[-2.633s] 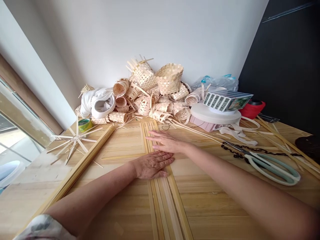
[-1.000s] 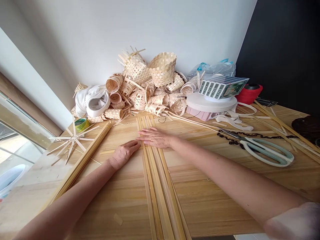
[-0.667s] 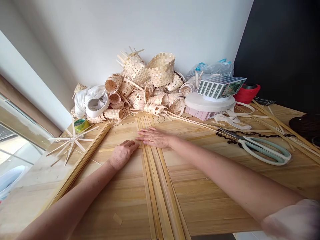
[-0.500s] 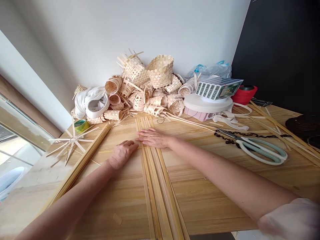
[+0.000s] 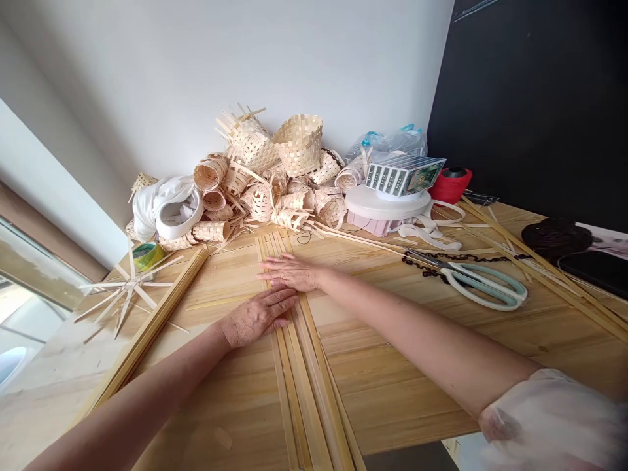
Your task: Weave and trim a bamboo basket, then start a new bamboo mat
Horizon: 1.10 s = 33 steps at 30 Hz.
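Several long, flat bamboo strips (image 5: pixel 307 379) lie side by side on the table, running from the near edge toward the back. My right hand (image 5: pixel 293 271) rests flat across their far part, fingers stretched to the left. Just nearer to me, my left hand (image 5: pixel 260 317) reaches over the same strips, its fingers extended and touching or close to the right hand. A thin crosswise strip (image 5: pixel 216 303) sticks out left of them; its other end is hidden by my hands.
A strip bundle (image 5: pixel 157 317) and a star of crossed strips (image 5: pixel 131 285) lie left. Woven baskets (image 5: pixel 299 147) are piled by the wall. Right are scissors (image 5: pixel 483 284), a white turntable (image 5: pixel 387 201) bearing boxes (image 5: pixel 405 176), and red thread (image 5: pixel 450 186).
My left hand has moved right, onto the strips beside my right hand. A thin crosswise strip now shows on the left. The view has turned slightly right.
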Available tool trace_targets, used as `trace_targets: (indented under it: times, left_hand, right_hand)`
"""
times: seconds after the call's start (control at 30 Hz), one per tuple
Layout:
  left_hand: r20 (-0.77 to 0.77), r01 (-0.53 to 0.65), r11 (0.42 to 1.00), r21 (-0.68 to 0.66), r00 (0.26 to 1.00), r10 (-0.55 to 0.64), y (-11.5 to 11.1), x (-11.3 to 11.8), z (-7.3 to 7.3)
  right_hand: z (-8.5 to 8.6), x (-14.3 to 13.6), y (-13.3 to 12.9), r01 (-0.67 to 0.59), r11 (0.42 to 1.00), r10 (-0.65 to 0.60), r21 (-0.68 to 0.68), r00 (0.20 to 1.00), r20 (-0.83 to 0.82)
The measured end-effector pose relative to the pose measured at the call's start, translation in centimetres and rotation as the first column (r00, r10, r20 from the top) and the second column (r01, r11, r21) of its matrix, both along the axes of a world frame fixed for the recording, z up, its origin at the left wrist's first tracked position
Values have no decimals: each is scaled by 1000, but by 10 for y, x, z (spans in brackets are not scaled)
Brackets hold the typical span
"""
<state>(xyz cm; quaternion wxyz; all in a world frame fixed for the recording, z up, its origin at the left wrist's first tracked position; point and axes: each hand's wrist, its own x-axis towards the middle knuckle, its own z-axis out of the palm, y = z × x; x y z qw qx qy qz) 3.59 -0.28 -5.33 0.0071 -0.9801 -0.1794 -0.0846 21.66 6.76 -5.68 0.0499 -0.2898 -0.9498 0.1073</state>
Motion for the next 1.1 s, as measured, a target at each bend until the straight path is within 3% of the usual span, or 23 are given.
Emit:
trace_targets:
  times: [0.3, 0.9, 1.1]
  left_hand:
    - [-209, -1, 978, -206, 977, -43, -4, 4, 11]
    - [-219, -30, 978, -206, 976, -16, 9, 2, 10]
    - [-203, -16, 984, -177, 979, -21, 10, 1, 7]
  right_hand:
    - [5, -2, -3, 14, 1000, -14, -7, 1000, 28]
    - [5, -4, 13, 36, 997, -36, -67, 999, 0]
    - [19, -2, 10, 81, 996, -83, -25, 994, -65]
